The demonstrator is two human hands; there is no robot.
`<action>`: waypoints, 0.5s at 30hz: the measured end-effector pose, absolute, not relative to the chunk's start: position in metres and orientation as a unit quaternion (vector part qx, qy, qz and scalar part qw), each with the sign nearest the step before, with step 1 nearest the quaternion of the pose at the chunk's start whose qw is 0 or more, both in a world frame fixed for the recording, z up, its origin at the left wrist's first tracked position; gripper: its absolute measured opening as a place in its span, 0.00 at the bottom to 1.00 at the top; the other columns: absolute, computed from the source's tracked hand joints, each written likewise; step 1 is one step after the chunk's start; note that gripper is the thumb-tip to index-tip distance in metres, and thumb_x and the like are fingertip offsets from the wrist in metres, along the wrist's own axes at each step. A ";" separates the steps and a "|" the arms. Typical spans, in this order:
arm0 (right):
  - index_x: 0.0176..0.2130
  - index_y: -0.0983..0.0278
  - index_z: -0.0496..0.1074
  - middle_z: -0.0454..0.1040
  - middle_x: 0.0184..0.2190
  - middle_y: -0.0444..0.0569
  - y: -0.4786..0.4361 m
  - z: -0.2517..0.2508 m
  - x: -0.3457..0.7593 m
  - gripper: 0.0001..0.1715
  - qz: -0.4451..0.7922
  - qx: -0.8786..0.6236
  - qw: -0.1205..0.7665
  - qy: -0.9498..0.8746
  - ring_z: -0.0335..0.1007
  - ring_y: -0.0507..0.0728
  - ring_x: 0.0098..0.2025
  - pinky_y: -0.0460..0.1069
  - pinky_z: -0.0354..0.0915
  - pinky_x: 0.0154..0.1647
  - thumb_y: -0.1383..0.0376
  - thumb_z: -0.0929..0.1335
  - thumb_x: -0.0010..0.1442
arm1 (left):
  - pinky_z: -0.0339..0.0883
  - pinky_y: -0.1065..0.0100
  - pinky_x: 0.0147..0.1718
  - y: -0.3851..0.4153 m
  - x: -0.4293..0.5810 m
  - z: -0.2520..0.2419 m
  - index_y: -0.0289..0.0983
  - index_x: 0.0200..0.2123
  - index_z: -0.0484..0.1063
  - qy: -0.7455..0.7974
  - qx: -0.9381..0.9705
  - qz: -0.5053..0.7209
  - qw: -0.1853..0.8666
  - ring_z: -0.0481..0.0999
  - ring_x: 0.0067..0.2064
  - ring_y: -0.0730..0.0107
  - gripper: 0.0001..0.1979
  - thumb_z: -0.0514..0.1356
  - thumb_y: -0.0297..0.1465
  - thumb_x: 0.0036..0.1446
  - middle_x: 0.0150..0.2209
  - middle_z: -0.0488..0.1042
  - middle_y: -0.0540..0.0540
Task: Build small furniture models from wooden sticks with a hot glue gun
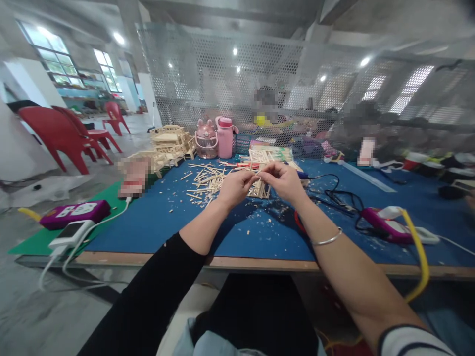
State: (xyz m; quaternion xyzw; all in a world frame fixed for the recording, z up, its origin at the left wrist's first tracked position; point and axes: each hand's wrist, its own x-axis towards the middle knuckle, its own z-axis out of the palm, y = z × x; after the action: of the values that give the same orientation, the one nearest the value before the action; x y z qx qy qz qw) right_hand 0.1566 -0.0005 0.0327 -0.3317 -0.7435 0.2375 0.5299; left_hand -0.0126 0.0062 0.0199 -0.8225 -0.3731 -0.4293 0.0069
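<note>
My left hand (234, 188) and my right hand (282, 181) meet above the blue table cover (156, 222), fingers pinched together on a thin wooden stick (259, 171) held between them. A small wooden stick structure (260, 190) stands on the cover just behind and below the hands. Loose wooden sticks (204, 180) lie scattered to the left of my left hand. A silver bangle (327, 240) sits on my right wrist.
Finished stick models (170, 143) stand at the back left, beside two pink bottles (217, 138). A pink glue gun (386, 225) with black cables lies right. A purple power strip (74, 212) and a white charger (69, 235) rest at the left edge. Red chairs (63, 133) stand beyond.
</note>
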 end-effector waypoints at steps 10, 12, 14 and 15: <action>0.30 0.66 0.75 0.73 0.23 0.45 0.001 0.033 0.176 0.15 0.044 -0.419 0.474 -0.773 0.64 0.51 0.25 0.46 0.58 0.28 0.59 0.64 0.56 | 0.57 0.72 0.29 0.004 -0.011 0.020 0.36 0.33 0.72 -0.398 -0.781 -0.478 -0.055 0.66 0.27 0.74 0.16 0.51 0.40 0.59 0.25 0.71 0.49; 0.32 0.65 0.76 0.75 0.26 0.46 -0.002 0.034 0.178 0.15 -0.028 -0.450 0.421 -0.787 0.66 0.52 0.26 0.46 0.57 0.30 0.60 0.63 0.57 | 0.59 0.71 0.31 0.011 -0.014 0.017 0.35 0.37 0.70 -0.417 -0.727 -0.539 -0.084 0.68 0.29 0.74 0.13 0.50 0.36 0.60 0.27 0.72 0.49; 0.34 0.63 0.76 0.77 0.30 0.47 -0.004 0.035 0.177 0.15 -0.089 -0.471 0.353 -0.804 0.69 0.54 0.30 0.47 0.57 0.32 0.61 0.62 0.58 | 0.61 0.71 0.34 0.020 -0.018 0.013 0.34 0.41 0.68 -0.435 -0.687 -0.570 -0.119 0.70 0.32 0.73 0.11 0.51 0.30 0.57 0.30 0.72 0.48; 0.36 0.62 0.77 0.78 0.32 0.48 -0.005 0.035 0.176 0.15 -0.113 -0.477 0.320 -0.811 0.70 0.55 0.32 0.47 0.56 0.32 0.61 0.62 0.59 | 0.62 0.71 0.34 0.024 -0.019 0.010 0.34 0.43 0.66 -0.442 -0.681 -0.565 -0.145 0.70 0.32 0.73 0.13 0.53 0.27 0.54 0.31 0.72 0.47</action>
State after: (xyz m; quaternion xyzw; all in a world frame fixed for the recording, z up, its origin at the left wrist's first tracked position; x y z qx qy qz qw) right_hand 0.1758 -0.0051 0.0347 -0.4775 -0.8105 -0.1126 0.3200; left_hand -0.0187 0.0238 0.0095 -0.6812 -0.4424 -0.5651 -0.1446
